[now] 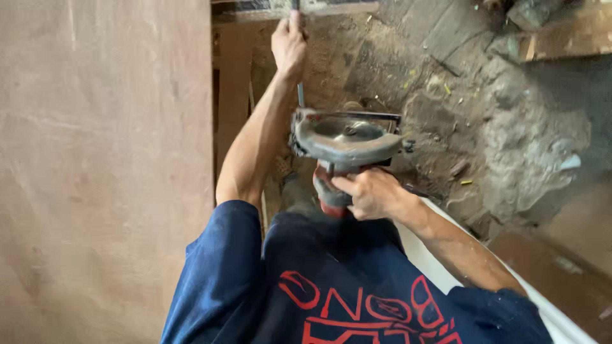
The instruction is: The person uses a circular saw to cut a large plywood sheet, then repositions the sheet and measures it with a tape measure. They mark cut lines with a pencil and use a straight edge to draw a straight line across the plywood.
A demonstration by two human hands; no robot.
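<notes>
My right hand [370, 193] grips the red handle of a circular saw [347, 140] held in front of my chest; its grey blade guard faces up. My left hand [290, 43] is stretched far forward and closed around a thin grey cable or rod [300, 94] that runs from the top edge down toward the saw. I wear a dark blue shirt with red print.
A large plywood sheet [102, 172] fills the left side, its edge beside my left arm. Rough dirt and rubble ground [497, 127] lies to the right, with a timber plank [567, 38] at the top right and a brown board [561, 267] at lower right.
</notes>
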